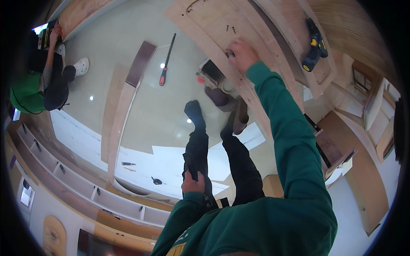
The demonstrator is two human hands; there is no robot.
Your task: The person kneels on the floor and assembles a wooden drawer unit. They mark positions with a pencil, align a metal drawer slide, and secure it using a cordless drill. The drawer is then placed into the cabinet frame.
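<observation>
Screws [230, 29] lie just beyond my right hand [241, 53], its grip clenched on something small on the plywood worktop [205, 17] (left hand [193, 183] rests loosely closed at my thigh, empty I think); best pick one at a time.

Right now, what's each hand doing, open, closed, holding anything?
Left hand: closed against the thigh; contents cannot be told.
Right hand: fingers curled on the plywood panel, pinching something small.

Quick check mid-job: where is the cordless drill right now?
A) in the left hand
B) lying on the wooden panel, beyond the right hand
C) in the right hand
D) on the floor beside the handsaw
B: the drill lies on the wooden panel, apart from the right hand, which rests on the panel's edge; the left hand is down at the thigh.
</observation>
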